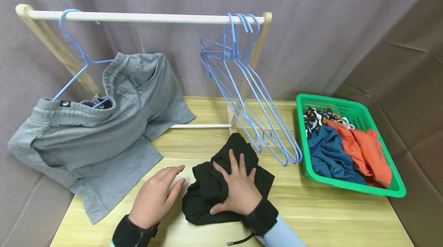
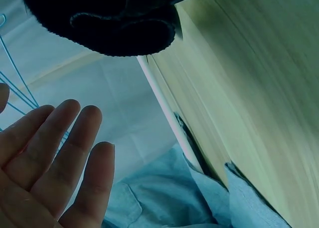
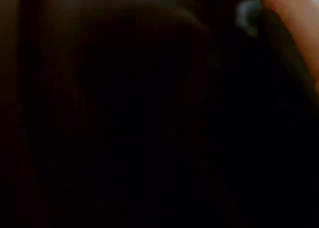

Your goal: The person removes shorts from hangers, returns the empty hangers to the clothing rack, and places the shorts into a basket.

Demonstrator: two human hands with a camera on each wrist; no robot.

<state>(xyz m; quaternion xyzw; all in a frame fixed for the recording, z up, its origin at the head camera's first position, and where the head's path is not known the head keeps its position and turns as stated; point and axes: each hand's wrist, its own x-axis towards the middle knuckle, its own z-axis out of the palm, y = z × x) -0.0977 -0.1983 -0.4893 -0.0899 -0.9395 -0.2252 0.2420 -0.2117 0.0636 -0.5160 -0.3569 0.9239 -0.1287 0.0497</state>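
Observation:
A bunched black garment (image 1: 207, 189) with a dark drawstring (image 1: 240, 240) lies on the wooden table in the head view. Spread flat on top of it, my right hand (image 1: 238, 189) presses with its fingers apart. My left hand (image 1: 155, 193) is held just left of the garment, fingers extended and nothing in them. In the left wrist view that same left hand (image 2: 55, 173) shows straight, relaxed fingers, with the black garment (image 2: 114, 23) above. The right wrist view is almost wholly dark, filled by the black cloth close to the camera.
Grey shorts (image 1: 100, 135) hang on a blue hanger (image 1: 74, 43) at the rack's left end. Several bare blue hangers (image 1: 242, 89) hang at the right end of the white rail (image 1: 145, 17). A green basket (image 1: 360, 188) at the right holds blue, orange and patterned clothes.

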